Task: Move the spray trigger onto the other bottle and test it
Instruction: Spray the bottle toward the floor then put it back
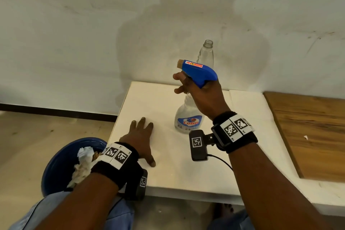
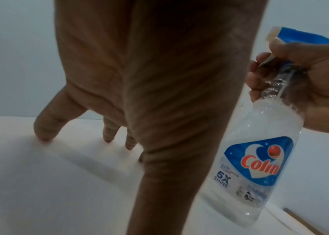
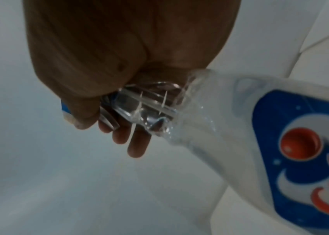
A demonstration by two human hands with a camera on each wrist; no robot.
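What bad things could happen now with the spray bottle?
1. The right hand alone lifts the Colin bottle by its neck, tilted; the left hand lies flat on the white table, so the bottle could slip or swing.
2. The blue spray trigger points left; a squeeze might wet the wall or table.
3. The empty bottle stands open right behind and could be knocked over.
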